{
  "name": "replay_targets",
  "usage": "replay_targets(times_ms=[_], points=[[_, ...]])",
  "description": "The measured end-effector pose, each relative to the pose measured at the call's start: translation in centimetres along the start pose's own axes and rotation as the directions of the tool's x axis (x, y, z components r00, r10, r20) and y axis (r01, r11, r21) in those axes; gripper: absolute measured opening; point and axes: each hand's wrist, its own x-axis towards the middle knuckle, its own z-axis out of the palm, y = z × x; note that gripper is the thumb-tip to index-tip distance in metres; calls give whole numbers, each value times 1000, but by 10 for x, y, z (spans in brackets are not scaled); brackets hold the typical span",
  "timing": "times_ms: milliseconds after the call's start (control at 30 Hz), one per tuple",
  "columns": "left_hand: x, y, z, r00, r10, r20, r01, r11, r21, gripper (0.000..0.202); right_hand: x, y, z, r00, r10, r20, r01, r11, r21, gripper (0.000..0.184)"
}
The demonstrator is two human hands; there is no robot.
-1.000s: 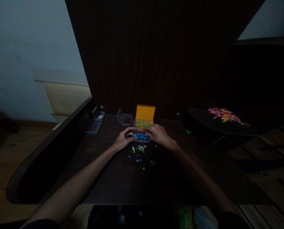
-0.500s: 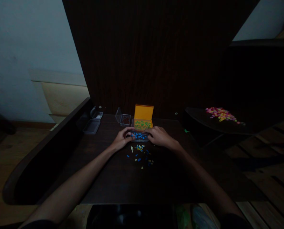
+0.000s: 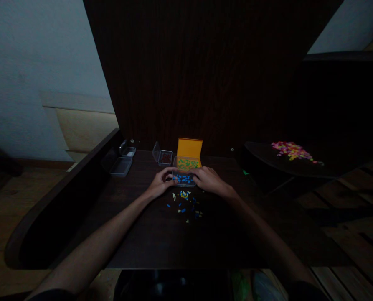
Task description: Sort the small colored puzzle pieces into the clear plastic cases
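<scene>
While both hands close on it, the clear box of blue pieces sits flat on the counter, just on the near side of the orange box, whose lid stands open over green pieces. Left hand: fingers bent against the clear box's left end. Right hand: fingers bent over its right end; the dim light hides how firmly either hand grips.

Progress, as judged: many blue pieces are already inside, while the loose pieces, blue, yellow and pale, lie scattered just near of it, so the sorting by colour appears partly done.

Orientation: the clear box's long axis runs left to right, open top upward.

Far left: a small box with dark contents and a flat case. Well apart at right: a pink and yellow heap.
</scene>
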Motion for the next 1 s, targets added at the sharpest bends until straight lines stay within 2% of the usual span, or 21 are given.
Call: replay_targets(times_ms=[533,733,867,1000], points=[[0,0,0,1000,9,-2,-9,1000,2,52,4,2,3,989,-110,-94,120,986,112,37],[0,0,0,1000,19,-9,-18,1000,5,50,-16,7,2,948,-255,-192,295,929,225,26],[-1,0,0,1000,7,-9,-7,1000,10,51,-34,10,4,927,-362,-94,374,883,285,20],[-1,0,-1,1000,-6,-8,6,1000,12,53,-45,11,13,938,-345,-5,333,900,282,16]])
